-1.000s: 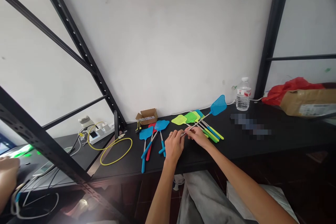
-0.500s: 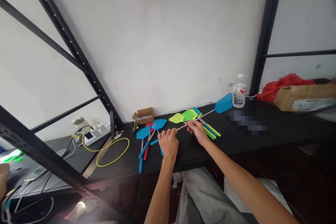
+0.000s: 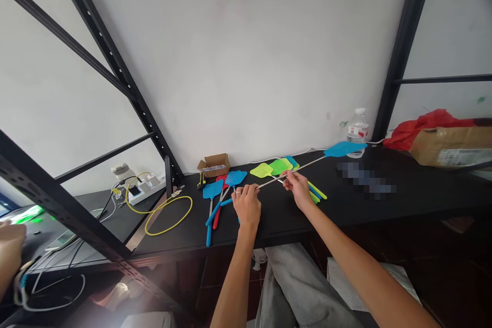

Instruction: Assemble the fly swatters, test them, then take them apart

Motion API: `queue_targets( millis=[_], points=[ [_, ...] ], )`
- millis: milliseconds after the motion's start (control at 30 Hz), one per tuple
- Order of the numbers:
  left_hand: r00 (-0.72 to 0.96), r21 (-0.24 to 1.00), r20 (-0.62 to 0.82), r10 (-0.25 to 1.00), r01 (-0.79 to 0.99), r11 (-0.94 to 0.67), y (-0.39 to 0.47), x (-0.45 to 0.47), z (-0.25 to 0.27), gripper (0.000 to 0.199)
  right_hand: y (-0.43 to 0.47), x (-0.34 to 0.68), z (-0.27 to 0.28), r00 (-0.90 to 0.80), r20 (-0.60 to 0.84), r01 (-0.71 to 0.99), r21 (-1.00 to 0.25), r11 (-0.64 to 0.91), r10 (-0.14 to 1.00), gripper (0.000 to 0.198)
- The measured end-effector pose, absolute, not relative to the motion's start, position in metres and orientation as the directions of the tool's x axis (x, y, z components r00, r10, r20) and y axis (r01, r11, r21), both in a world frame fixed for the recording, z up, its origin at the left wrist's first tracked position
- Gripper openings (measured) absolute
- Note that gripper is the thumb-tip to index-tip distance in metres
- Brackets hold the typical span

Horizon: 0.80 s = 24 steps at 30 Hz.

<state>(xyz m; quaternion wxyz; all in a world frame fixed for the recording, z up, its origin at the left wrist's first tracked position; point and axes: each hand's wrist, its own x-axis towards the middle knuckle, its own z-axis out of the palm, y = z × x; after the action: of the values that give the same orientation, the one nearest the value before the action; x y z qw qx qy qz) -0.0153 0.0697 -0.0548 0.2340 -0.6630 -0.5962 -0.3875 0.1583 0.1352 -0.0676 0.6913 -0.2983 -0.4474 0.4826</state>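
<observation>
Between my hands, a blue fly swatter [image 3: 344,149] is held slantwise over the black table, its head up to the right before the bottle. My left hand [image 3: 246,206] is closed around its handle end. Further along, my right hand [image 3: 298,187] pinches the thin pale shaft. Behind and below lie a yellow-green fly swatter [image 3: 262,169], a green fly swatter [image 3: 281,166] and others, their handles partly behind my right hand. Left of my left hand, a blue fly swatter [image 3: 212,190] and a red fly swatter [image 3: 216,218] lie crossed with other blue ones.
A small open cardboard box [image 3: 213,165] stands near the wall. A water bottle [image 3: 357,130] is at the back right, near a carton [image 3: 449,146] with red plastic. A yellow cable [image 3: 191,207] and power strip [image 3: 148,188] lie left. At the far left edge another person's hand [image 3: 9,251] shows.
The held swatter's head has turned from facing me to nearly edge-on. My right hand has slid a little along the shaft toward the head. The view has shifted slightly.
</observation>
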Motion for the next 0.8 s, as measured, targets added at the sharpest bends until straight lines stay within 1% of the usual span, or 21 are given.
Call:
queue_targets(
  millis=[100, 200, 300, 367, 433, 567, 800],
  points=[
    [0.022, 0.135, 0.794, 0.608, 0.968, -0.212, 0.07, -0.015, -0.054, 0.017, 0.131, 0.156, -0.068, 0.045, 0.379, -0.289, -0.881, 0.375, 0.924, 0.042],
    [0.089, 0.097, 0.788, 0.61, 0.959, -0.265, 0.07, -0.013, -0.054, 0.017, 0.125, 0.152, -0.067, -0.144, 0.424, -0.144, -0.903, 0.405, 0.894, 0.043],
    [0.186, 0.054, 0.767, 0.615, 0.935, -0.35, 0.07, -0.011, -0.054, 0.019, 0.12, 0.15, -0.065, -0.245, 0.415, -0.107, -0.91, 0.401, 0.876, 0.042],
    [0.223, 0.04, 0.756, 0.615, 0.923, -0.384, 0.07, -0.011, -0.055, 0.021, 0.121, 0.15, -0.066, -0.254, 0.406, -0.108, -0.914, 0.391, 0.878, 0.042],
    [0.228, 0.036, 0.753, 0.618, 0.923, -0.383, 0.071, -0.011, -0.056, 0.023, 0.124, 0.15, -0.067, -0.245, 0.408, -0.101, -0.913, 0.395, 0.88, 0.042],
    [0.195, 0.036, 0.753, 0.628, 0.942, -0.335, 0.074, -0.011, -0.057, 0.025, 0.131, 0.15, -0.072, -0.227, 0.43, -0.104, -0.903, 0.418, 0.874, 0.042],
    [0.112, 0.054, 0.743, 0.66, 0.972, -0.227, 0.074, -0.011, -0.057, 0.025, 0.132, 0.147, -0.073, -0.173, 0.448, -0.164, -0.891, 0.423, 0.877, 0.039]
  ],
)
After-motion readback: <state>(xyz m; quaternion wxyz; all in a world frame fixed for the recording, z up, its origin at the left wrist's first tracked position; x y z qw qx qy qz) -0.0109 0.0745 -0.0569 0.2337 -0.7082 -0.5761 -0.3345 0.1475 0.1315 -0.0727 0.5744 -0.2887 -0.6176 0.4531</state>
